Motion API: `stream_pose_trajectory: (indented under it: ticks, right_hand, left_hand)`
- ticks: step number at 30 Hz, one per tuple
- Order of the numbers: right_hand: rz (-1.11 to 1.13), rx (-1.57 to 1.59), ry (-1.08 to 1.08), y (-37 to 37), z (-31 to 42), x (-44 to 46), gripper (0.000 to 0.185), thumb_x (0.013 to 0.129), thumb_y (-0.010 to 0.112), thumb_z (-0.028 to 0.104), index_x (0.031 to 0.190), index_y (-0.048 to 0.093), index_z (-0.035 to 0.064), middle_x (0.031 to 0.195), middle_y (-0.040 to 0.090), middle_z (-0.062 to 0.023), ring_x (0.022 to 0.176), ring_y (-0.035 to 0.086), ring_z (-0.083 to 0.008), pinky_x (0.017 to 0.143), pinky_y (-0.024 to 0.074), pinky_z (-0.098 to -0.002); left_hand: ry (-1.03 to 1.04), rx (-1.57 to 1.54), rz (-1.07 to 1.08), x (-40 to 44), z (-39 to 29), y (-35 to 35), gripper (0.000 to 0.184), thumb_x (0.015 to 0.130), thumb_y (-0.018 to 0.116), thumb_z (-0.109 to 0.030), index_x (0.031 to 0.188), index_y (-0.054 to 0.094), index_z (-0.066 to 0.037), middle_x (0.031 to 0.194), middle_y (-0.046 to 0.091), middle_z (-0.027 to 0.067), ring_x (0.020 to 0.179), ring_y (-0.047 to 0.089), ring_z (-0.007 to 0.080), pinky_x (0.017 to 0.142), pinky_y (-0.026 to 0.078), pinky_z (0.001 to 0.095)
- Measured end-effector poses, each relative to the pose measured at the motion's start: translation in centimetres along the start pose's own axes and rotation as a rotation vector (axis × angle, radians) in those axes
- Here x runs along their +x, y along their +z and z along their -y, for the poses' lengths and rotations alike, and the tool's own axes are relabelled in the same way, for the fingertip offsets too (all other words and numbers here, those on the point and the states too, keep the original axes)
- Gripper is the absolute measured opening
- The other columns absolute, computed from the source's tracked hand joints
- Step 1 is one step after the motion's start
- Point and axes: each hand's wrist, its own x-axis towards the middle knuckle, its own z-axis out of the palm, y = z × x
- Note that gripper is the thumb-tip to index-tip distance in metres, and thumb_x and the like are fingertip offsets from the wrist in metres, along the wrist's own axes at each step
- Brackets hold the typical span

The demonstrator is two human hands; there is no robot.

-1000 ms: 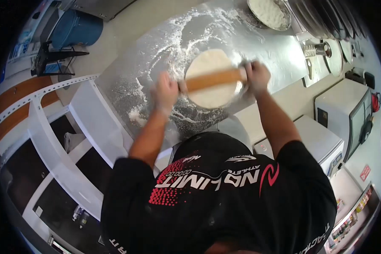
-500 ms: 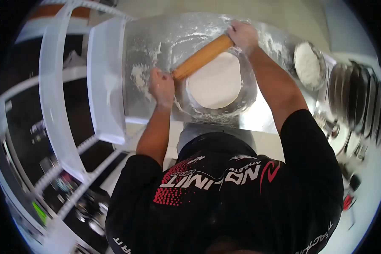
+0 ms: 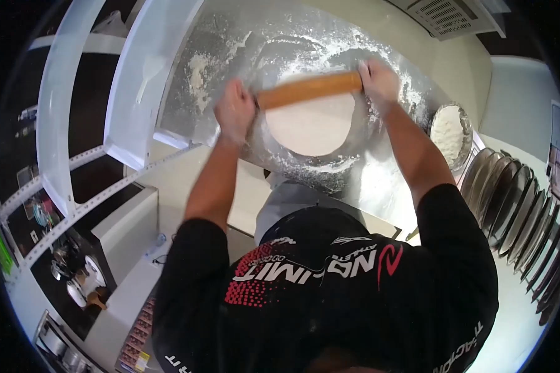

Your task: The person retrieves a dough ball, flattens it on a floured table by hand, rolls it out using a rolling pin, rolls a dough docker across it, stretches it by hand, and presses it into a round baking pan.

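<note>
A wooden rolling pin (image 3: 308, 90) lies across the upper part of a round, flat sheet of dough (image 3: 311, 127). At the pin's left end my left hand (image 3: 235, 109) is closed around the handle. My right hand (image 3: 379, 81) grips the other end, with the thumb along the side. The pin tilts slightly, its right end farther from me, and it is a little blurred. Loose flour is scattered on the metal table (image 3: 186, 118) around the dough. Both handles are mostly hidden by my fingers.
To the right, a bowl of flour (image 3: 448, 133) stands at the table's edge. Beyond it, several round metal pans (image 3: 510, 199) stand in a row. White shelves (image 3: 137, 87) are close on the left. A vented white appliance (image 3: 445, 15) is at the top right.
The rolling pin has turned from a steep diagonal to nearly level across the dough. My right hand has come down and right, my left slightly up. The camera view has also shifted.
</note>
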Motion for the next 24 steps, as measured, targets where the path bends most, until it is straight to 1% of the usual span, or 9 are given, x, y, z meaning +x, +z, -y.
stream_pose_trajectory:
  ticks: [3,5,9,12,15,17,20,22,24]
  right_hand:
    - [0.012,0.079,0.025,-0.8,1.6,1.1,0.032,0.098,0.057,0.037,0.093,0.074,0.0096,0.088,0.072,-0.0125,0.080,0.066,-0.0326,0.071,0.0514,-0.0443]
    - [0.129,0.030,0.082,-1.2,-0.3,-4.0,0.030,0.097,0.060,0.034,0.092,0.074,0.0081,0.089,0.072,-0.0116,0.078,0.066,-0.0304,0.070,0.0512,-0.0422]
    - [-0.188,0.164,-0.194,-0.5,-4.4,-14.2,0.013,0.088,0.069,0.020,0.087,0.073,0.0083,0.086,0.069,-0.0095,0.073,0.064,-0.0277,0.063,0.0508,-0.0399]
    - [-0.044,0.074,0.071,-2.0,-2.5,-12.9,0.011,0.088,0.069,0.022,0.091,0.073,0.0114,0.082,0.068,-0.0101,0.068,0.063,-0.0301,0.062,0.0506,-0.0400]
    - [-0.257,0.145,0.022,1.6,-2.4,-7.5,0.015,0.091,0.067,0.026,0.092,0.073,0.0127,0.079,0.067,-0.0111,0.066,0.062,-0.0328,0.062,0.0498,-0.0414]
    - [-0.218,0.108,-0.029,1.0,-1.8,-3.1,0.023,0.094,0.064,0.032,0.093,0.072,0.0110,0.077,0.067,-0.0118,0.067,0.062,-0.0344,0.063,0.0494,-0.0441]
    - [-0.130,0.062,0.000,0.4,-2.1,-2.3,0.027,0.095,0.061,0.034,0.095,0.072,0.0096,0.079,0.067,-0.0130,0.070,0.062,-0.0351,0.065,0.0495,-0.0459]
    - [-0.116,0.080,0.088,-0.3,-1.4,-9.1,0.019,0.092,0.064,0.026,0.088,0.072,0.0101,0.080,0.068,-0.0126,0.075,0.064,-0.0337,0.067,0.0513,-0.0443]
    - [-0.341,0.222,-0.136,0.4,-2.0,-16.9,0.014,0.090,0.067,0.023,0.085,0.072,0.0103,0.081,0.068,-0.0125,0.073,0.063,-0.0321,0.066,0.0518,-0.0409]
  left_hand:
    - [0.082,-0.087,-0.179,2.6,-0.3,0.5,0.015,0.086,0.067,-0.010,0.099,0.062,-0.014,0.070,0.064,0.0065,0.057,0.060,0.0313,0.053,0.048,0.0420]
    - [0.008,0.083,-0.013,-4.1,0.3,0.0,0.018,0.084,0.068,-0.009,0.101,0.065,-0.013,0.071,0.066,0.0067,0.057,0.061,0.0304,0.052,0.047,0.0405]
    - [0.008,-0.116,0.061,-14.7,-0.1,-1.8,0.013,0.081,0.069,-0.008,0.094,0.066,-0.009,0.067,0.064,0.0075,0.055,0.060,0.0295,0.053,0.048,0.0397]
    - [0.079,-0.108,0.048,-10.2,-1.2,-2.4,0.015,0.081,0.070,-0.007,0.095,0.067,-0.010,0.068,0.065,0.0065,0.056,0.061,0.0284,0.053,0.048,0.0386]
    - [0.138,-0.106,-0.015,-1.8,0.7,0.6,0.011,0.085,0.066,-0.013,0.096,0.064,-0.011,0.070,0.066,0.0079,0.056,0.059,0.0304,0.053,0.047,0.0418]
    - [0.093,-0.054,0.061,4.3,0.0,1.8,0.009,0.088,0.064,-0.016,0.094,0.062,-0.010,0.070,0.065,0.0101,0.056,0.057,0.0321,0.053,0.047,0.0441]
    - [0.091,-0.108,0.036,3.1,-1.7,0.5,0.009,0.089,0.063,-0.017,0.093,0.060,-0.010,0.069,0.063,0.0118,0.056,0.057,0.0333,0.054,0.047,0.0454]
    - [0.248,0.104,0.007,-3.7,1.4,0.7,0.012,0.088,0.065,-0.010,0.099,0.061,-0.010,0.071,0.061,0.0090,0.058,0.058,0.0333,0.054,0.048,0.0437]
    - [0.257,-0.046,0.048,-11.0,2.2,-2.0,0.014,0.085,0.067,-0.008,0.098,0.062,-0.009,0.068,0.060,0.0086,0.055,0.057,0.0318,0.053,0.048,0.0420]
